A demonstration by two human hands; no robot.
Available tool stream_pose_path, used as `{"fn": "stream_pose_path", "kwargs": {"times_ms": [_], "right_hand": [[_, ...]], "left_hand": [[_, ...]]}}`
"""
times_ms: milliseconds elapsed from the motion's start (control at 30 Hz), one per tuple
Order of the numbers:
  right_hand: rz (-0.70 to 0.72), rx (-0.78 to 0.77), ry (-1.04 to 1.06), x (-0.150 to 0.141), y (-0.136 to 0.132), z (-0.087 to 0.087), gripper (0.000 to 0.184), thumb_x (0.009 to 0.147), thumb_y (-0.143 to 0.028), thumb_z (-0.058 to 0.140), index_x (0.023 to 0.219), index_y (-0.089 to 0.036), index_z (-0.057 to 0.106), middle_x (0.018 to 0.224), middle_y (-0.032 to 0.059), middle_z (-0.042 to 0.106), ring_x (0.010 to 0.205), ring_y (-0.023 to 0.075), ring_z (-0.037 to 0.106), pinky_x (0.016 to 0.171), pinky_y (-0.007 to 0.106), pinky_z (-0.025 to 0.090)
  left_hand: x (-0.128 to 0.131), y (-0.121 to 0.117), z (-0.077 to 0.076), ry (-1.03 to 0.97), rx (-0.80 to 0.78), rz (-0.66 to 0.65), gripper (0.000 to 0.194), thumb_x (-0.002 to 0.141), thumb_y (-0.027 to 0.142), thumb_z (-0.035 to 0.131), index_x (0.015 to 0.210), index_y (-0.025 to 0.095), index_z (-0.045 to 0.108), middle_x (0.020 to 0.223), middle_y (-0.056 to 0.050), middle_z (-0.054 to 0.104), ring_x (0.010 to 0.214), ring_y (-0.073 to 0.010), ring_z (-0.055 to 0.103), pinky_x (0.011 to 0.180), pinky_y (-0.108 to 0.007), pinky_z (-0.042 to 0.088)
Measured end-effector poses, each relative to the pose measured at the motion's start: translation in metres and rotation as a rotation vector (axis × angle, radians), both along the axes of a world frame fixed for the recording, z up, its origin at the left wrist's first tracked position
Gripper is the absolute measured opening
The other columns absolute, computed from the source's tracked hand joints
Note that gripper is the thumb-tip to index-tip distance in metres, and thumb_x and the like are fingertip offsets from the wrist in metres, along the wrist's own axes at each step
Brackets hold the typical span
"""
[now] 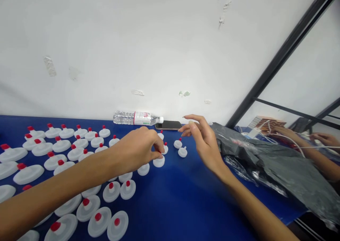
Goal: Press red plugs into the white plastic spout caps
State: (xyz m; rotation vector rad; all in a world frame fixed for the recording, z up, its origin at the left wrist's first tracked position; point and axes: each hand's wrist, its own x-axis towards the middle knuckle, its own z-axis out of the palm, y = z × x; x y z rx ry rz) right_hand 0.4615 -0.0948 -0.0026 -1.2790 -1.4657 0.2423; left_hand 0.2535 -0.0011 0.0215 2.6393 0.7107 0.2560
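My left hand (145, 144) is closed in a pinch over the top of a white plastic disc (158, 162), and a bit of its red tip shows at the fingertips. My right hand (203, 138) hovers to the right, fingers bent and apart, with nothing in it. Just left of it, a red-tipped disc (177, 144) stands on the blue table beside a disc with a bare white stem (182, 152). Many more red-tipped white discs (128, 190) stand in loose rows to the left, some hidden behind my left forearm.
A clear water bottle (135, 118) lies along the wall, with a dark phone (168, 125) near its cap. Grey plastic sheeting (265, 163) covers the right side. Beyond a black metal frame (278, 50), another person's hands (287, 133) show near white cables and a box.
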Motion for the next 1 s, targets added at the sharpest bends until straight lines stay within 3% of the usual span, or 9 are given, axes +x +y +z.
{"fn": "stream_pose_path", "kwargs": {"times_ms": [100,233,567,700,800,933,1000], "right_hand": [[-0.022,-0.003,-0.031,0.002,0.001,0.000,0.024,0.108,-0.040,0.050,0.126,-0.028,0.062,0.093,0.0011,0.075,0.086,0.0190,0.071,0.084,0.035,0.053],[-0.070,-0.032,-0.133,0.001,0.002,-0.001,0.021,0.108,-0.036,0.051,0.121,-0.027,0.064,0.092,0.0011,0.076,0.085,0.0192,0.072,0.083,0.033,0.052],[-0.154,-0.077,-0.357,0.007,0.004,-0.002,0.024,0.109,-0.037,0.048,0.110,-0.024,0.068,0.097,0.0021,0.077,0.089,0.0199,0.072,0.079,0.029,0.048],[-0.242,-0.299,-0.507,0.018,0.007,0.002,0.046,0.110,-0.050,0.038,0.094,-0.024,0.072,0.081,0.0017,0.076,0.076,0.0222,0.070,0.072,0.032,0.043],[-0.320,-0.455,-0.512,0.027,0.008,0.007,0.061,0.109,-0.060,0.031,0.083,-0.025,0.073,0.061,0.0006,0.069,0.065,0.0229,0.068,0.069,0.033,0.042],[-0.237,-0.635,-0.445,0.033,0.011,0.007,0.069,0.106,-0.068,0.028,0.081,-0.024,0.074,0.050,-0.0005,0.065,0.057,0.0214,0.068,0.065,0.032,0.044],[-0.213,-0.649,-0.428,0.035,0.012,0.005,0.069,0.105,-0.070,0.030,0.081,-0.023,0.075,0.051,-0.0003,0.066,0.055,0.0208,0.069,0.063,0.031,0.046]], "left_hand": [[0.001,-0.002,-0.006,0.150,0.069,-0.041,0.014,0.088,0.020,0.072,0.089,0.027,0.084,0.085,-0.001,0.083,0.075,-0.0200,0.075,0.065,-0.030,0.047],[0.000,-0.002,-0.005,0.200,0.082,-0.056,0.016,0.085,0.016,0.074,0.083,0.028,0.084,0.080,-0.002,0.081,0.076,-0.0243,0.074,0.063,-0.032,0.041],[0.000,0.000,-0.006,0.212,-0.041,-0.042,0.013,0.087,0.018,0.072,0.087,0.026,0.083,0.091,-0.003,0.081,0.089,-0.0212,0.073,0.071,-0.029,0.049],[-0.007,0.001,-0.004,0.205,-0.032,-0.066,0.014,0.089,0.027,0.074,0.099,0.027,0.083,0.104,-0.006,0.080,0.106,-0.0253,0.070,0.082,-0.032,0.050],[-0.015,0.009,0.002,0.176,-0.066,-0.056,0.029,0.086,0.043,0.076,0.112,0.030,0.081,0.115,-0.006,0.077,0.108,-0.0257,0.069,0.081,-0.032,0.051],[-0.023,0.023,0.015,0.115,-0.074,-0.048,0.028,0.084,0.049,0.075,0.106,0.034,0.082,0.115,-0.002,0.078,0.104,-0.0232,0.069,0.078,-0.028,0.051],[-0.025,0.026,0.020,0.100,-0.089,-0.060,0.024,0.087,0.048,0.071,0.101,0.034,0.083,0.109,-0.001,0.080,0.099,-0.0210,0.070,0.075,-0.027,0.051]]}}
